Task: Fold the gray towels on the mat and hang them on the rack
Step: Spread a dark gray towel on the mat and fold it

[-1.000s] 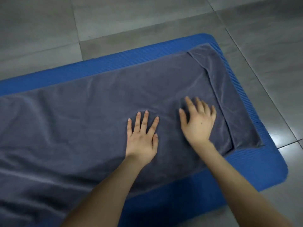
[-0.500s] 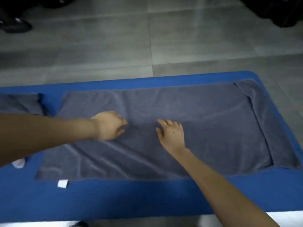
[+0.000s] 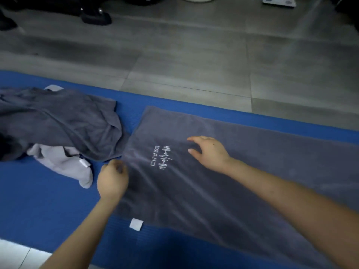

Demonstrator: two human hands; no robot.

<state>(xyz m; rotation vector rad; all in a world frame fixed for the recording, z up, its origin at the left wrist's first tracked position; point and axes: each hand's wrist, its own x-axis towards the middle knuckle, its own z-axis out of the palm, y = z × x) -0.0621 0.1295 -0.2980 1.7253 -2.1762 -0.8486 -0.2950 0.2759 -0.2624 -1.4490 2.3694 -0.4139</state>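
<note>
A gray towel (image 3: 242,171) with a white embroidered logo lies spread flat on the blue mat (image 3: 48,206). My left hand (image 3: 112,181) pinches the towel's left edge with curled fingers. To the right of the logo, my right hand (image 3: 209,152) hovers or rests lightly on the cloth, fingers relaxed and pointing left. A white tag (image 3: 136,223) sticks out from the towel's near edge. No rack is in view.
A crumpled heap of gray towels (image 3: 58,123), one lighter gray, lies on the mat's left part. Gray tiled floor (image 3: 194,61) stretches beyond the mat. Dark shoes (image 3: 96,16) stand at the top left, and a pale object sits at the top edge.
The view swung left along the towel. My left hand went from the middle of the towel to its left edge and closed on it. My right hand slid left to beside the logo.
</note>
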